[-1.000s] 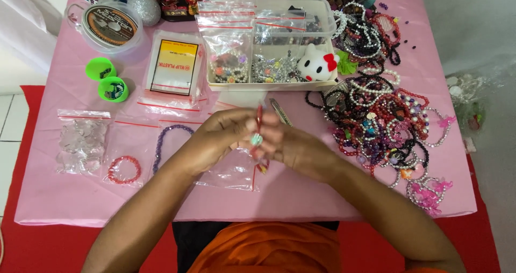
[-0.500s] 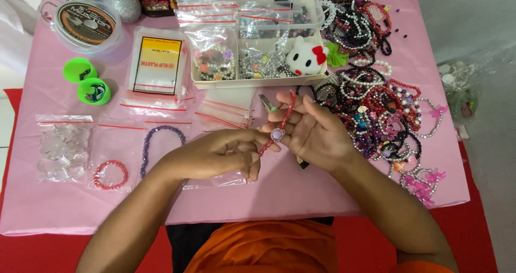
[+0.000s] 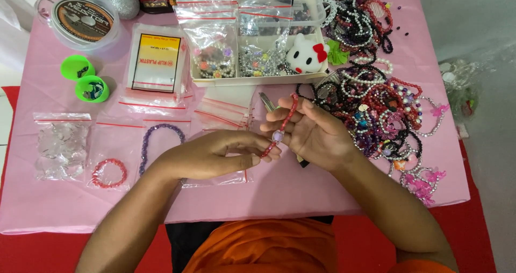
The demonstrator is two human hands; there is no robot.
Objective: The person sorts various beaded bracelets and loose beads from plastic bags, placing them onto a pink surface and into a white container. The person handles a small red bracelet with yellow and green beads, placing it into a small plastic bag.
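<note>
Head view: both hands' grips pinch a red beaded bracelet (image 3: 283, 123) bearing one pale lilac bead, stretched between them.

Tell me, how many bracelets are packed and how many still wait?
Done: a red bracelet and a purple bracelet lie in clear zip bags. In hand: the left hand and right hand hold a red bead bracelet. Left: a big loose bracelet pile, too tangled to count.
</note>
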